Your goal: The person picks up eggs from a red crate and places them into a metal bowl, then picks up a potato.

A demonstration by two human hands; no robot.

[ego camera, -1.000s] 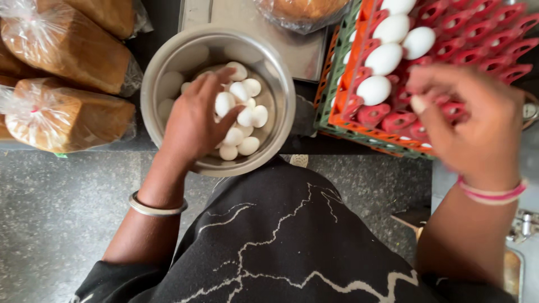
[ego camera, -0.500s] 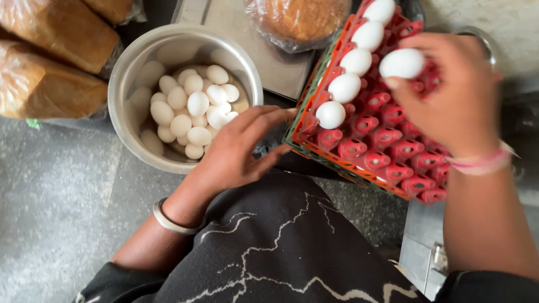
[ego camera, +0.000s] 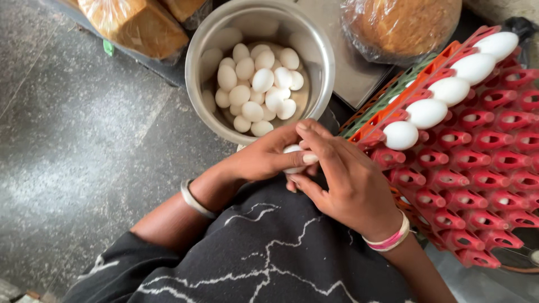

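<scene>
Your left hand [ego camera: 264, 157] and right hand [ego camera: 348, 185] meet at the centre of the view, over your dark patterned lap, and both close on one white egg [ego camera: 293, 150]. The left fingers wrap it from 9 o'clock, the thumb lying across its front. The right fingers curl over it from 3 o'clock, so only a sliver of shell shows between them. Held this way, the egg appears cradled from both sides rather than pinched, which probably spares the shell.

At 12 o'clock from your hands stands a steel bowl [ego camera: 323, 67], its floor covered with a heap of white eggs [ego camera: 255, 90]. It sits near enough that either hand can reach it. At 3 o'clock a stack of red egg trays [ego camera: 483, 168] tilts toward you, with five eggs left in one row [ego camera: 449, 90] along its upper edge and the other cups bare.

Wrapped bread loaves [ego camera: 140, 22] lie at 11 o'clock, and a round brown cake in clear film [ego camera: 401, 22] at 1 o'clock. The surface to your left is grey speckled stone [ego camera: 73, 140], worn and dull. Little of the room shows.
</scene>
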